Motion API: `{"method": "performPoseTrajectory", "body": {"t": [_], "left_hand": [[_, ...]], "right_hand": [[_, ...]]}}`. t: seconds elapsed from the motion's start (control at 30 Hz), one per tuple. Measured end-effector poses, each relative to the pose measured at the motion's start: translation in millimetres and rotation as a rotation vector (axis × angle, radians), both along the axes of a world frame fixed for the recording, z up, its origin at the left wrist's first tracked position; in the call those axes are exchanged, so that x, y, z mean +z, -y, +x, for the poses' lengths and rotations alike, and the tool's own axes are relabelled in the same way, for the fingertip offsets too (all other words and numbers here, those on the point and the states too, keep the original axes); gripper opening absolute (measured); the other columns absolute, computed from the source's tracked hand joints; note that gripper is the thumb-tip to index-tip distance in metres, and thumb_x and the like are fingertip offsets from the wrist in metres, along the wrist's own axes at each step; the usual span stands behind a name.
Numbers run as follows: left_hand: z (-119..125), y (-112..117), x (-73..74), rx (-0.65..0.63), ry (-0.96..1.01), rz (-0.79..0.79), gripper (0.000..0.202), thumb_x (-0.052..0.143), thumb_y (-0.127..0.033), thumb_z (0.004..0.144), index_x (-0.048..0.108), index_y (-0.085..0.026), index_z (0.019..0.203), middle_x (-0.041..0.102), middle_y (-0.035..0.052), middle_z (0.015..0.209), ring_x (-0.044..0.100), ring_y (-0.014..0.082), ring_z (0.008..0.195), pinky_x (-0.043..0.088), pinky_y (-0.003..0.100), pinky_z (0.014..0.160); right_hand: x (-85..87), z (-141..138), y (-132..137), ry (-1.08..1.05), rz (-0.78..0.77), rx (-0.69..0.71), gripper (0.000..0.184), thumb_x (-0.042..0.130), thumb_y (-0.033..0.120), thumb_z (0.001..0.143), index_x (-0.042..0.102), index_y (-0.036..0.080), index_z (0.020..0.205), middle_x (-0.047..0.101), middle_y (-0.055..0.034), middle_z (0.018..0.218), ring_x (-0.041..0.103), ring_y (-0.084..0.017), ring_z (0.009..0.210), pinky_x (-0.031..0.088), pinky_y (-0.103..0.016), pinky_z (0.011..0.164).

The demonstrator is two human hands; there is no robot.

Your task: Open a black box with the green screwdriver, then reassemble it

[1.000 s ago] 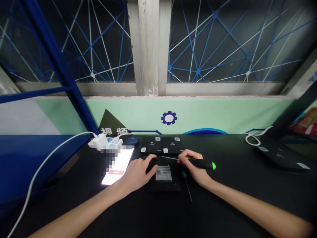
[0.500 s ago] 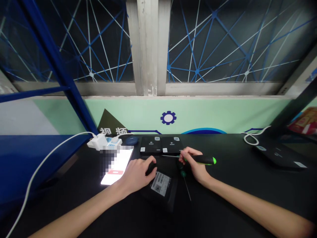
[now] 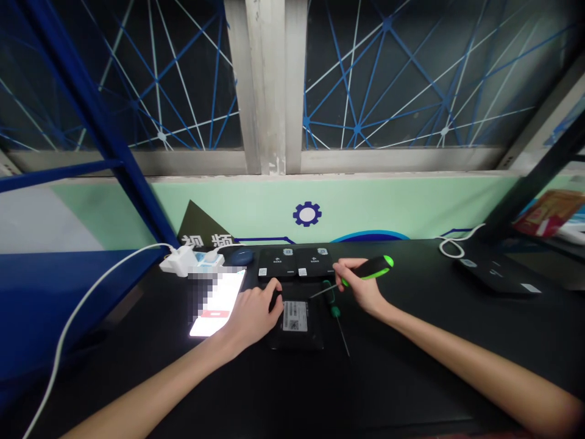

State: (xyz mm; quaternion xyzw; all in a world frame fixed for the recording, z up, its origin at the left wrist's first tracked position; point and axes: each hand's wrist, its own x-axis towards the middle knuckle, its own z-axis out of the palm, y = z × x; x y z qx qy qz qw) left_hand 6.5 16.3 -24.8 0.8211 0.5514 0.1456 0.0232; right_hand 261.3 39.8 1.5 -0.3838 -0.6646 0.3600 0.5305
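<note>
My left hand [image 3: 253, 314] grips the left edge of a flat black box [image 3: 301, 338], which has a white barcode label [image 3: 295, 316] on top. My right hand [image 3: 359, 286] holds a screwdriver [image 3: 368, 270] with a black and green handle. Its thin shaft slants down to the left, and the tip is just above the box's top edge. A smaller green-handled screwdriver [image 3: 336, 312] lies on the table beside the box, close under my right hand.
Two black flat devices [image 3: 276, 264] stand side by side behind the box. To the left lie a lit phone [image 3: 217, 303], a blue mouse [image 3: 241, 256] and a white plug [image 3: 180, 261] with its cable. A further black device [image 3: 496, 274] sits at the right.
The black box has turned from a tilted position to lie square with the table. My right hand has raised the screwdriver handle and brought the tip down closer to the box.
</note>
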Motion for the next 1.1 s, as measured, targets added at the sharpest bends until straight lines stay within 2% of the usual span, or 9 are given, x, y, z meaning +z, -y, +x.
{"method": "performPoseTrajectory", "body": {"t": [0.13, 0.33, 0.5, 0.6, 0.73, 0.8, 0.93, 1.1], "left_hand": [[0.7, -0.4, 1.5, 0.004, -0.021, -0.018, 0.021, 0.036, -0.031, 0.098, 0.052, -0.022, 0.109, 0.058, -0.0026, 0.061, 0.056, 0.0172, 0.049, 0.028, 0.024, 0.049], [0.9, -2.1, 1.8, 0.033, -0.047, -0.029, 0.020, 0.039, -0.032, 0.098, 0.052, -0.023, 0.109, 0.059, -0.0024, 0.061, 0.059, 0.0183, 0.052, 0.030, 0.025, 0.051], [0.3, -2.6, 0.2, 0.021, -0.001, -0.033, 0.020, 0.040, -0.033, 0.098, 0.053, -0.023, 0.108, 0.062, -0.0016, 0.066, 0.060, 0.0188, 0.054, 0.031, 0.025, 0.053], [-0.6, -2.1, 0.6, 0.018, 0.007, -0.038, 0.022, 0.039, -0.033, 0.098, 0.054, -0.023, 0.109, 0.063, -0.0008, 0.068, 0.060, 0.0192, 0.055, 0.031, 0.026, 0.053], [-2.1, -2.7, 1.8, 0.012, 0.048, -0.067, 0.022, 0.040, -0.034, 0.097, 0.056, -0.024, 0.108, 0.061, -0.0026, 0.063, 0.059, 0.0188, 0.054, 0.032, 0.026, 0.054], [-2.6, -3.6, 2.0, 0.003, 0.084, -0.094, 0.021, 0.040, -0.034, 0.097, 0.056, -0.024, 0.106, 0.058, -0.0043, 0.059, 0.058, 0.0180, 0.052, 0.031, 0.026, 0.054], [-2.8, -4.8, 1.7, -0.005, 0.143, -0.127, 0.019, 0.042, -0.034, 0.096, 0.056, -0.024, 0.104, 0.054, -0.0068, 0.054, 0.055, 0.0164, 0.049, 0.030, 0.026, 0.054], [-2.1, -5.2, 2.2, 0.002, 0.174, -0.132, 0.017, 0.044, -0.034, 0.095, 0.056, -0.024, 0.101, 0.051, -0.0080, 0.052, 0.052, 0.0153, 0.048, 0.028, 0.025, 0.053]], "right_hand": [[16.1, -5.4, 0.8, 0.169, 0.013, 0.041, 0.047, 0.058, 0.040, 0.089, 0.051, 0.019, 0.047, 0.046, 0.0023, 0.042, 0.041, -0.011, 0.042, 0.030, -0.026, 0.045], [38.3, -21.9, -15.4, 0.391, -0.112, 0.153, 0.038, 0.054, 0.032, 0.088, 0.049, 0.018, 0.053, 0.046, 0.0044, 0.045, 0.042, -0.009, 0.040, 0.032, -0.022, 0.043], [41.8, -38.3, -25.4, 0.464, -0.108, 0.215, 0.039, 0.050, 0.036, 0.092, 0.044, 0.019, 0.056, 0.045, 0.0052, 0.043, 0.041, -0.008, 0.040, 0.034, -0.021, 0.044], [35.8, -40.8, -24.4, 0.425, -0.066, 0.220, 0.042, 0.054, 0.041, 0.091, 0.043, 0.019, 0.057, 0.042, 0.0062, 0.046, 0.039, -0.008, 0.042, 0.031, -0.021, 0.044], [15.9, -32.9, -18.3, 0.261, -0.074, 0.238, 0.036, 0.073, 0.042, 0.079, 0.051, 0.018, 0.065, 0.041, 0.0072, 0.053, 0.035, -0.007, 0.046, 0.028, -0.021, 0.043], [1.7, -28.2, -13.9, 0.148, -0.069, 0.267, 0.030, 0.075, 0.041, 0.078, 0.059, 0.016, 0.074, 0.046, 0.0054, 0.060, 0.039, -0.008, 0.050, 0.033, -0.021, 0.046], [-25.2, -26.3, -4.7, -0.001, -0.022, 0.129, 0.026, 0.074, 0.040, 0.080, 0.067, 0.015, 0.078, 0.057, -0.0004, 0.074, 0.047, -0.009, 0.055, 0.041, -0.021, 0.048], [-40.1, -31.1, -0.9, -0.071, -0.031, 0.089, 0.022, 0.074, 0.038, 0.081, 0.072, 0.016, 0.080, 0.065, -0.0027, 0.072, 0.052, -0.011, 0.051, 0.046, -0.023, 0.047]]}}
